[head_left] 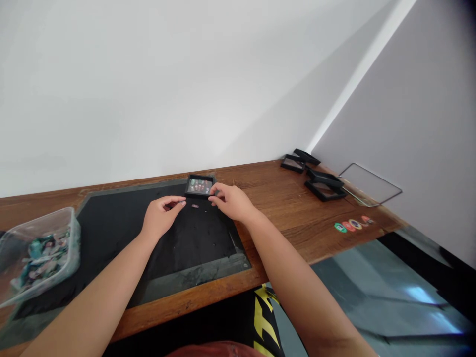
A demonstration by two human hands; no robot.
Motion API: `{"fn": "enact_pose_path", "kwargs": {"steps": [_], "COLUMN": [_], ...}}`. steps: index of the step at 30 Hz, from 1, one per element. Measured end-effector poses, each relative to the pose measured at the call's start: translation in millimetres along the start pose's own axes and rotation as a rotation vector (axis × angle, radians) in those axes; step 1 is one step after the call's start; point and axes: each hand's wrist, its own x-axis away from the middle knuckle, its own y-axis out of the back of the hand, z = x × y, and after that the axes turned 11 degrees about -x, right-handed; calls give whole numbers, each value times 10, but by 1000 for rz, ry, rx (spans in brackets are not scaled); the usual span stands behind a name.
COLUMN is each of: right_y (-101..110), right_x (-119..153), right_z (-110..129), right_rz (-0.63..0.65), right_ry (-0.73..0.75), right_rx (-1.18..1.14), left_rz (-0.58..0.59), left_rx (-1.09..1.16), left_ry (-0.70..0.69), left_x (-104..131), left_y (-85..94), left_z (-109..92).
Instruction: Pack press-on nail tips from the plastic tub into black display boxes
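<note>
A small black box (pixel 200 195) with a dark rim stands at the back of a black mat. Several small green and pinkish stones (pixel 200 185) lie inside it. My right hand (pixel 231 201) is at its front right corner, thumb and forefinger closed about the edge. Just left of the box's front, my left hand (pixel 162 214) has its thumb and fingers pinched together; whatever sits between the tips is too small to make out. A small pinkish stone (pixel 195 206) rests on the mat between the two hands.
A clear plastic tub (pixel 75 243) of mixed stones is at the left. Black frames (pixel 325 191) and a thin wire frame (pixel 372 183) are at the right, with round coloured stickers (pixel 355 224) nearer. The black mat (pixel 193 243) covers part of the wooden table (pixel 260 181) against the wall.
</note>
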Motion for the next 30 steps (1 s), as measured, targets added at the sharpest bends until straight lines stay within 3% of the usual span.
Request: {"fn": "enact_pose_path", "kwargs": {"steps": [30], "right_y": [-33], "right_x": [-1], "right_z": [-6], "right_rz": [-24], "right_ry": [27], "right_rx": [5], "left_rz": [49], "left_rx": [13], "left_ry": [65], "left_x": [-8], "left_y": [14], "left_z": [-21]}}
